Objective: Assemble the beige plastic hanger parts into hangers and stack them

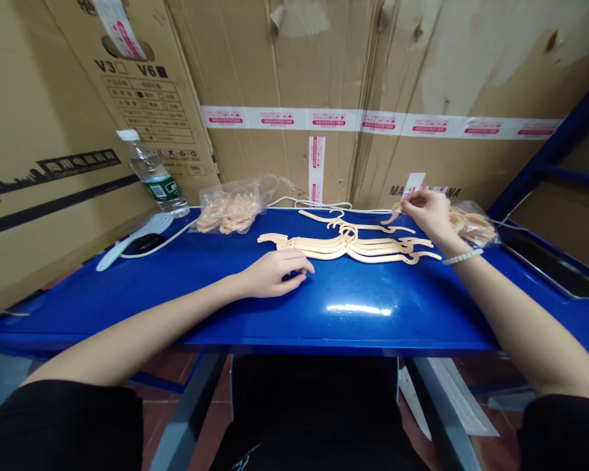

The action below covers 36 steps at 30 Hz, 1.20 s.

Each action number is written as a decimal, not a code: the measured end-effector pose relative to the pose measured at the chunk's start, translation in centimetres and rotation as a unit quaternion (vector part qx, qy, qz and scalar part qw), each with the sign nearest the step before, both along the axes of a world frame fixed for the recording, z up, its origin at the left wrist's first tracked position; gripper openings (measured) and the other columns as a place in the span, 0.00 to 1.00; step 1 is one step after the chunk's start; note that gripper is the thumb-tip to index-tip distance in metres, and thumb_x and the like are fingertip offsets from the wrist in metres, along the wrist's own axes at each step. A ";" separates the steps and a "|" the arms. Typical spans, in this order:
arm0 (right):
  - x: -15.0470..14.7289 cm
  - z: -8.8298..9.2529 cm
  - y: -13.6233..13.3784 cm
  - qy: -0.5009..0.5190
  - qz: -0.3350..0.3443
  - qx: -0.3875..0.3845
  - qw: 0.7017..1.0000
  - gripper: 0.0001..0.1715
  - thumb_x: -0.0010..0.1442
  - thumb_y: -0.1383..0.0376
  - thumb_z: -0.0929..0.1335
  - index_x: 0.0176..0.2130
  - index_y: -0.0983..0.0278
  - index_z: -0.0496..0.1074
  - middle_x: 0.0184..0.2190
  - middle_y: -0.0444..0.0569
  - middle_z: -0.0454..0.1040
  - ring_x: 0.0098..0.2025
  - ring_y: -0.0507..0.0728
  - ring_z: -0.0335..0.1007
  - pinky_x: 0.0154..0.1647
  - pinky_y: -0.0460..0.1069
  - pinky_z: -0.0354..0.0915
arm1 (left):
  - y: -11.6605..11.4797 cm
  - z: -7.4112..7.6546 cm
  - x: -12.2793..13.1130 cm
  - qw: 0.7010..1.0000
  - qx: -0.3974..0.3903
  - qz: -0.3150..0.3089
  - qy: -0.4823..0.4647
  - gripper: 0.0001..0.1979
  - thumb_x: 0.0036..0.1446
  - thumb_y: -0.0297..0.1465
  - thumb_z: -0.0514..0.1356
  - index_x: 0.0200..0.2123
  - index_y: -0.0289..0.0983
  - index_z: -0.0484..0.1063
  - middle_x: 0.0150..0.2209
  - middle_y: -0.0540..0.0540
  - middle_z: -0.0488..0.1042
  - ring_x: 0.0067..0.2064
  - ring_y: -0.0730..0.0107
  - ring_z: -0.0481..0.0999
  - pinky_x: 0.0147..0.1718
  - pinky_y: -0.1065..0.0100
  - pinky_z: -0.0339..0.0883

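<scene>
Several cream plastic hangers lie in a row on the blue table, their hooks overlapping at the middle. Behind them is one more cream hanger. My left hand rests on the table at the near left end of the row, fingers loosely curled and apart, holding nothing. Raised above the right end, my right hand pinches a small curved cream piece between its fingertips.
Clear bags of cream parts lie at the back left and back right. Further left are a water bottle, a pale brush and a dark round object. A phone lies far right; cardboard stands behind.
</scene>
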State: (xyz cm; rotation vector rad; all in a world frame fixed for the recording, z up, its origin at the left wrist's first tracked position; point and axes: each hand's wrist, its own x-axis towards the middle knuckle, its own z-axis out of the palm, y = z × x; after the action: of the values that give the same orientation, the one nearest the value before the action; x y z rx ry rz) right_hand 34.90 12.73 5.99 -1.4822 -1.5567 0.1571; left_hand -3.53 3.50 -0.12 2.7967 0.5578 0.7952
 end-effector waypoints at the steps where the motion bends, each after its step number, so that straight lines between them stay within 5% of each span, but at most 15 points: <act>1: -1.0 0.1 -0.7 0.062 0.039 0.009 0.997 0.03 0.58 0.66 0.72 0.34 0.65 0.75 0.31 0.53 0.80 0.37 0.63 0.81 0.44 0.57 0.77 | -0.1 0.0 0.2 1.000 -0.022 -0.004 -0.017 0.10 0.67 0.28 0.55 0.47 0.35 0.74 0.40 0.42 0.78 0.42 0.65 0.77 0.44 0.65 0.70; 3: -3.6 0.0 -2.5 0.124 0.112 0.003 0.986 0.08 0.60 0.61 0.72 0.34 0.64 0.75 0.29 0.50 0.80 0.34 0.58 0.81 0.42 0.53 0.79 | -0.2 0.0 0.6 0.996 -0.067 -0.005 -0.050 0.13 0.67 0.28 0.56 0.52 0.35 0.72 0.43 0.41 0.78 0.43 0.65 0.76 0.46 0.64 0.71; 5: -6.6 -0.5 -4.6 0.264 0.252 -0.050 0.929 0.14 0.54 0.57 0.77 0.33 0.64 0.75 0.29 0.50 0.81 0.35 0.57 0.82 0.43 0.52 0.79 | -0.3 -0.3 1.0 0.988 -0.122 -0.001 -0.089 0.20 0.65 0.29 0.59 0.60 0.37 0.67 0.50 0.39 0.76 0.46 0.64 0.76 0.47 0.62 0.72; 8: -10.5 -1.6 -7.9 0.321 0.344 -0.148 0.870 0.21 0.47 0.54 0.82 0.32 0.64 0.76 0.30 0.50 0.82 0.33 0.56 0.82 0.39 0.48 0.79 | -0.3 -0.7 1.4 0.960 -0.237 -0.005 -0.149 0.31 0.61 0.32 0.65 0.65 0.39 0.61 0.56 0.36 0.72 0.45 0.65 0.77 0.44 0.63 0.74; 12: -13.2 -2.7 -10.3 0.294 0.411 -0.226 0.833 0.22 0.47 0.55 0.83 0.30 0.65 0.75 0.29 0.50 0.83 0.33 0.56 0.82 0.36 0.48 0.79 | 0.0 -1.0 1.6 0.913 -0.334 -0.007 -0.235 0.26 0.62 0.35 0.66 0.62 0.38 0.66 0.51 0.38 0.74 0.39 0.69 0.78 0.40 0.66 0.74; 16: -13.6 -3.6 -10.5 0.302 0.433 -0.281 0.801 0.21 0.49 0.55 0.82 0.33 0.65 0.75 0.31 0.50 0.83 0.31 0.55 0.81 0.34 0.48 0.78 | 0.1 -0.8 1.7 0.904 -0.345 -0.044 -0.247 0.18 0.65 0.41 0.63 0.51 0.35 0.74 0.40 0.42 0.77 0.35 0.69 0.78 0.36 0.68 0.72; 20: -13.6 -4.2 -9.9 0.278 0.456 -0.288 0.795 0.21 0.51 0.53 0.80 0.34 0.64 0.75 0.32 0.50 0.83 0.33 0.56 0.82 0.35 0.50 0.78 | 0.1 -0.6 1.8 0.896 -0.367 -0.024 -0.250 0.19 0.64 0.45 0.64 0.42 0.33 0.75 0.33 0.43 0.77 0.31 0.69 0.77 0.34 0.68 0.72; 22: -13.2 -3.8 -9.1 0.223 0.470 -0.256 0.815 0.20 0.55 0.51 0.78 0.35 0.63 0.75 0.32 0.50 0.83 0.34 0.58 0.82 0.37 0.52 0.77 | 0.3 -0.6 1.8 0.882 -0.389 0.005 -0.266 0.21 0.63 0.48 0.64 0.37 0.33 0.74 0.33 0.42 0.78 0.29 0.70 0.76 0.31 0.68 0.71; 24: -12.1 -3.1 -7.6 0.112 0.452 -0.176 0.867 0.18 0.60 0.50 0.74 0.36 0.63 0.76 0.34 0.51 0.82 0.36 0.59 0.81 0.40 0.55 0.76 | 0.5 -0.7 1.8 0.870 -0.410 0.030 -0.273 0.23 0.62 0.50 0.64 0.34 0.32 0.74 0.33 0.41 0.79 0.28 0.71 0.75 0.29 0.69 0.70; 27: -8.9 -2.0 -4.3 -0.160 0.316 -0.034 0.934 0.11 0.64 0.58 0.71 0.38 0.63 0.79 0.39 0.55 0.82 0.43 0.64 0.78 0.51 0.61 0.71 | 1.1 -1.1 1.7 0.843 -0.442 0.052 -0.300 0.25 0.59 0.52 0.65 0.34 0.32 0.72 0.32 0.41 0.78 0.27 0.71 0.74 0.26 0.69 0.69; 31: -4.0 -2.4 0.2 -0.365 0.152 -0.033 0.918 0.14 0.64 0.64 0.69 0.47 0.69 0.79 0.46 0.63 0.80 0.52 0.69 0.74 0.58 0.62 0.66 | 1.7 -1.5 1.5 0.808 -0.458 0.078 -0.363 0.26 0.55 0.52 0.68 0.33 0.35 0.65 0.29 0.46 0.76 0.25 0.72 0.74 0.24 0.70 0.68; 36: -1.1 -4.0 2.5 -0.389 0.132 -0.080 0.908 0.10 0.65 0.66 0.67 0.40 0.66 0.79 0.41 0.58 0.82 0.46 0.64 0.77 0.54 0.56 0.68 | 2.0 -1.4 1.2 0.790 -0.458 0.085 -0.398 0.26 0.55 0.51 0.68 0.33 0.37 0.60 0.26 0.50 0.74 0.24 0.73 0.74 0.23 0.71 0.67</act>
State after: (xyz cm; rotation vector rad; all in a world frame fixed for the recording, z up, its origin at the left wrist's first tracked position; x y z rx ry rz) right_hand 33.78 15.18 2.00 -1.5401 -2.4383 -0.1867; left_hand -2.36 5.46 -1.48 1.3695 0.7448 1.1997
